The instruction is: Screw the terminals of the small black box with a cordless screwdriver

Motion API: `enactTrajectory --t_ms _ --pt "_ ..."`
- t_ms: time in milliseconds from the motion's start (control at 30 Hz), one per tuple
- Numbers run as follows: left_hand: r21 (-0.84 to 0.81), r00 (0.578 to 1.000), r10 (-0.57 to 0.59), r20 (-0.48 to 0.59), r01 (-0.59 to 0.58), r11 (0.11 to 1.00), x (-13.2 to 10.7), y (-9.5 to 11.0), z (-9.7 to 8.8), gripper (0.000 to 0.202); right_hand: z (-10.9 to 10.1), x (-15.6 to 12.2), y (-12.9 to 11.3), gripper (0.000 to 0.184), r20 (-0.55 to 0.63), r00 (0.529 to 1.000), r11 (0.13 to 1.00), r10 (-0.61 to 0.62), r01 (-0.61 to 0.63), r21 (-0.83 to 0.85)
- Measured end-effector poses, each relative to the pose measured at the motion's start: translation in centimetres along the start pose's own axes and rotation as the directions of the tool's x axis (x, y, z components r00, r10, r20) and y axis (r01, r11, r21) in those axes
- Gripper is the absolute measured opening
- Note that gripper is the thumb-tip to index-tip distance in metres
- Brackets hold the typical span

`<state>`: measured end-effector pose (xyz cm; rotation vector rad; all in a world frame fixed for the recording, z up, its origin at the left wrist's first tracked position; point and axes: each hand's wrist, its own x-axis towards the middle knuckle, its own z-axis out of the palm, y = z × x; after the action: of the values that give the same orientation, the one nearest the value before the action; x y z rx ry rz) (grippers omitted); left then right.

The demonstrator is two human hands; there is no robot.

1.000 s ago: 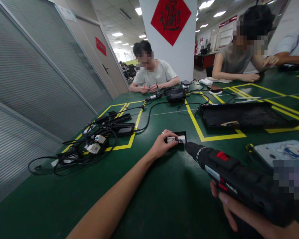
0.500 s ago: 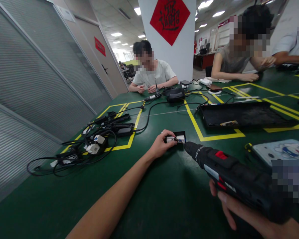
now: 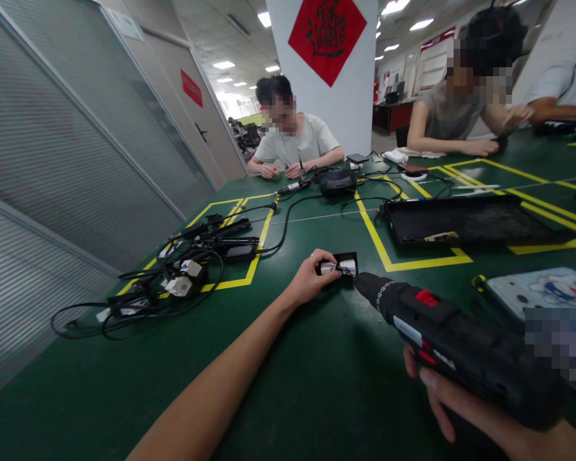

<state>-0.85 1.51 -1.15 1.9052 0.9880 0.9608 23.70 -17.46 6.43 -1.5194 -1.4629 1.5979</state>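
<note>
My left hand (image 3: 313, 276) is closed on a small black box (image 3: 356, 258) lying on the green table, its fingers reaching over the left part. Inside the box are white pieces (image 3: 347, 266) with some blue on them, partly covered by my fingers. My right hand (image 3: 454, 400) is wrapped round the handle of a black cordless drill (image 3: 432, 326) with red switches. The drill's nose points left, close to the box's right front corner. Whether its bit touches the box I cannot make out.
Black cables and adapters (image 3: 187, 275) lie in a tangle at the left. A long black tray (image 3: 480, 224) and a light blue case (image 3: 544, 291) are at the right. Across the table sits a person (image 3: 300, 137) behind a black device (image 3: 337, 182); other people sit at the far right.
</note>
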Motion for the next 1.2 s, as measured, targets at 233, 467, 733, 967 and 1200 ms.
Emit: enactTrajectory --t_ms 233,467,733,967,1200 --pt "0.011 1.0 0.0 -0.006 0.0 1.0 0.0 0.1 0.0 0.023 -0.1 -0.6 -0.7 0.031 0.051 0.998 0.999 -0.028 0.026 0.038" --pt "0.04 1.0 0.014 0.005 -0.014 0.999 0.0 0.1 -0.1 0.022 -0.1 -0.5 -0.2 0.026 0.003 0.998 0.998 -0.058 0.058 -0.006" --pt "0.024 1.0 0.01 0.018 -0.01 1.0 0.0 0.0 -0.2 0.023 0.1 -0.6 -0.2 0.026 -0.048 0.999 0.999 0.003 -0.001 0.052" --pt "0.024 0.999 0.027 0.025 -0.027 0.999 0.1 -0.2 -0.3 0.023 0.1 -0.6 0.2 0.026 -0.061 0.998 0.999 0.002 0.0 0.034" --pt "0.024 0.999 0.025 0.032 -0.025 0.999 0.0 -0.1 -0.3 0.023 0.4 -0.8 0.4 0.028 -0.087 0.996 1.0 -0.002 0.0 -0.013"
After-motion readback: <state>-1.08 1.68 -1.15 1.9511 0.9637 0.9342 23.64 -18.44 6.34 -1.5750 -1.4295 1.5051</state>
